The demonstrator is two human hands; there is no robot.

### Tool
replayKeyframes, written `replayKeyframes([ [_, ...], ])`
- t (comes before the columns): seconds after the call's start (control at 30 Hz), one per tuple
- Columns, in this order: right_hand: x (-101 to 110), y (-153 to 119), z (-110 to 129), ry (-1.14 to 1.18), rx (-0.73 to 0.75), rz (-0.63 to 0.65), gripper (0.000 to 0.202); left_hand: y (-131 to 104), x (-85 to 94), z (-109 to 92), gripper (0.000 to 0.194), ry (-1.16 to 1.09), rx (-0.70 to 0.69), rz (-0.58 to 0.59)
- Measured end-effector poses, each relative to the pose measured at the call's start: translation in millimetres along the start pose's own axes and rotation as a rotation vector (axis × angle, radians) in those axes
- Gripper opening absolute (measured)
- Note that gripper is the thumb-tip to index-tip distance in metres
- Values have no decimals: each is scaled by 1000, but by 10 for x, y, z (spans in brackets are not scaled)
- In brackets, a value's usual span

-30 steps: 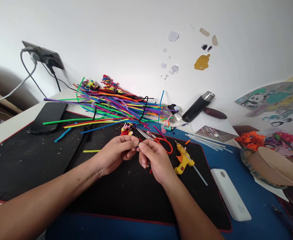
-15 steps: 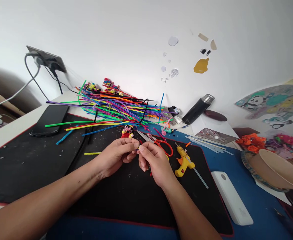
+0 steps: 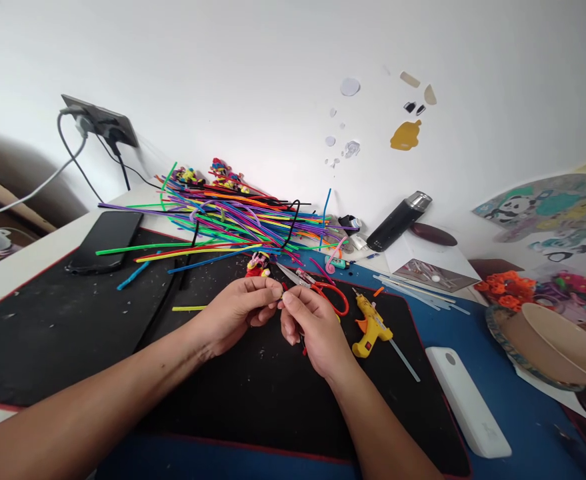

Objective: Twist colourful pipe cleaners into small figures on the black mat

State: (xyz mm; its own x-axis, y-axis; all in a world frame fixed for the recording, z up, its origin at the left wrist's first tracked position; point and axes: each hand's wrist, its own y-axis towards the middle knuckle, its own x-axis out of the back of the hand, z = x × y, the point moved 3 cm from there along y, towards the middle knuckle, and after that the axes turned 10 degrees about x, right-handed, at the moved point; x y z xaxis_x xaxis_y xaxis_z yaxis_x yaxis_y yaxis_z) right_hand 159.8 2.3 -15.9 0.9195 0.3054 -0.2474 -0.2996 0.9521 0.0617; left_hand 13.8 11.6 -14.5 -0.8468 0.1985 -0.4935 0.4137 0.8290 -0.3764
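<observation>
My left hand (image 3: 245, 307) and my right hand (image 3: 315, 323) meet above the black mat (image 3: 253, 407), thumb and forefinger of each pinched together. Between the fingertips is a tiny piece, mostly covered and too small to name. A bit of red and dark material shows under my right hand's fingers. Just behind my left hand lies a small red, yellow and pink figure (image 3: 257, 265). Scissors with red handles (image 3: 340, 300) rest behind my right hand, partly covered by it. To the right is a yellow hot glue gun (image 3: 371, 327) with a clear stick in its back.
A heap of coloured pipe cleaners (image 3: 243, 217) spreads along the wall. A phone (image 3: 105, 241) is at left; a yellow pipe cleaner (image 3: 187, 309) lies beside my left wrist. At right are a black flask (image 3: 397, 220), glue sticks (image 3: 420, 292), a white power bank (image 3: 467, 400) and a bowl (image 3: 563, 340).
The whole view has shifted slightly, so everything appears a little farther right and lower. Both hands keep the same pinch, fingertips together, with hardly any movement.
</observation>
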Motion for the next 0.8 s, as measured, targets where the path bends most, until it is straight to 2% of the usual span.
replayKeyframes([
  [0.53, -8, -1, -25, 14, -14, -3, 34, 22, 40, 9, 34, 36, -41, -17],
  [0.8, 18, 11, -9, -39, -8, -68, 34, 19, 56, 30, 37, 13, -33, -52],
])
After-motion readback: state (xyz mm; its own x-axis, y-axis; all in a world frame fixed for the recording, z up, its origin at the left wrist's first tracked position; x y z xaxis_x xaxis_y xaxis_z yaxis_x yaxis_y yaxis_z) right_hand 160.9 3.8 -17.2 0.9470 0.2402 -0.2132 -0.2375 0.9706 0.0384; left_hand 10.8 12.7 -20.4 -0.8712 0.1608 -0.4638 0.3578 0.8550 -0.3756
